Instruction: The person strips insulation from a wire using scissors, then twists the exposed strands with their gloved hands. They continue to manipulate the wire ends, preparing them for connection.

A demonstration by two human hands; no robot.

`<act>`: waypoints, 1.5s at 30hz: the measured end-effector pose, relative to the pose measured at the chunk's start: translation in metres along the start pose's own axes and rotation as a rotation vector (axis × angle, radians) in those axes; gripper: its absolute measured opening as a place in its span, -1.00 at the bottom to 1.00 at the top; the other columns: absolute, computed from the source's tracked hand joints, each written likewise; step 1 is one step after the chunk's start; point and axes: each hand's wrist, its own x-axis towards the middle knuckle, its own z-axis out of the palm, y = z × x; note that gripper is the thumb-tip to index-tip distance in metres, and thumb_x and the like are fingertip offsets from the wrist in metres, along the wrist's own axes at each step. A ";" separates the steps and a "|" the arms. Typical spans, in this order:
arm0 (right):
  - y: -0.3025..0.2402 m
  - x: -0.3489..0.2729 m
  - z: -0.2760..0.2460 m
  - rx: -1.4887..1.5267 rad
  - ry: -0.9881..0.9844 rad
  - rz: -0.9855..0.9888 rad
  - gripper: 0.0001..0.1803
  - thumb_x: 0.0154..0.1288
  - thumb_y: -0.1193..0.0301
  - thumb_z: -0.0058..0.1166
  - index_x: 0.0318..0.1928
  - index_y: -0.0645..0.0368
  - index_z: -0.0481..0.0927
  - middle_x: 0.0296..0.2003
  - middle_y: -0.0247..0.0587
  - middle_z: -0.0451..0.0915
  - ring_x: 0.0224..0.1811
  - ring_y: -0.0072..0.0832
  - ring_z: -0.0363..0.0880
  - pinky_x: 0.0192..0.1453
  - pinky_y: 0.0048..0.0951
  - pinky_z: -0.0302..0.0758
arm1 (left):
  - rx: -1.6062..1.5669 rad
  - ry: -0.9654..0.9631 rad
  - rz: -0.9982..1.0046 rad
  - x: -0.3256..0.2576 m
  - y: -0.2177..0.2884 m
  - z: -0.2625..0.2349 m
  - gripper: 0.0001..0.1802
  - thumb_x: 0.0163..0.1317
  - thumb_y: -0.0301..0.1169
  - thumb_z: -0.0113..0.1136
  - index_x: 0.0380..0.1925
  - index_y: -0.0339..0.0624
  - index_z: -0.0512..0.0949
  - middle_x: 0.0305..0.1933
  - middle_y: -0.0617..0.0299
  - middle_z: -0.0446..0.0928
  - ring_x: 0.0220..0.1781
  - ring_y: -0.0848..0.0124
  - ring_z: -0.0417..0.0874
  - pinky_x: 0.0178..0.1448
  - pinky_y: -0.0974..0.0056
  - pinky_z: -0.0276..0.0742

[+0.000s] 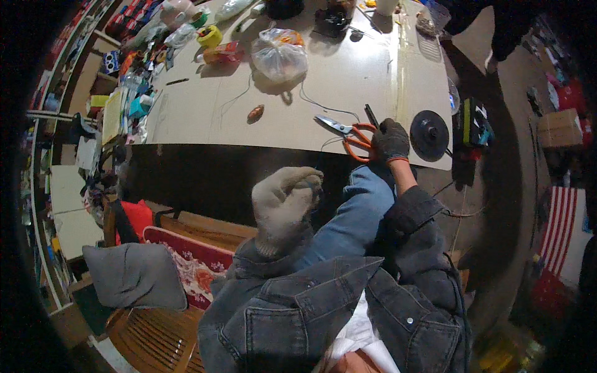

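our left hand (285, 200) is fisted; we can't tell our right hand (391, 140)'s grip; its nudge could knock scissors (349, 129) off the table (205, 129).

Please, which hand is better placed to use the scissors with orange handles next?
Probably the right. The right hand is at the table, close beside the orange-handled scissors; whether it touches them is unclear. The left hand is curled in front of the table's near edge, farther away.
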 end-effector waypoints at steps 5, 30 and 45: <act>-0.028 -0.014 -0.048 0.365 0.108 0.075 -0.68 0.18 0.24 0.27 -0.21 0.24 0.64 -0.34 0.00 0.69 -0.29 -0.21 0.71 -0.13 -0.21 0.61 | -0.014 -0.061 0.096 0.000 0.011 0.006 -0.70 0.12 -0.57 0.07 -0.17 -0.42 0.66 -0.30 0.19 0.67 -0.37 0.51 0.61 -0.25 0.43 0.55; -0.095 -0.155 -0.209 0.533 -0.104 -0.886 -0.70 0.33 0.36 0.17 0.05 0.11 0.63 0.08 -0.13 0.63 0.10 -0.14 0.63 0.07 -0.16 0.60 | 0.898 -0.207 0.763 -0.015 0.055 0.045 -0.76 0.01 -0.36 0.40 -0.27 -0.08 0.65 -0.55 0.17 0.55 -0.54 0.17 0.61 -0.43 0.17 0.47; -0.114 -0.141 -0.241 0.446 -0.261 -0.980 -0.71 0.18 0.45 0.14 -0.07 -0.05 0.67 0.00 -0.11 0.63 -0.06 -0.12 0.64 -0.08 -0.12 0.59 | 0.895 -0.311 0.841 -0.012 0.054 0.039 -0.77 0.01 -0.32 0.37 -0.32 -0.12 0.62 -0.57 0.18 0.50 -0.55 0.18 0.58 -0.46 0.18 0.45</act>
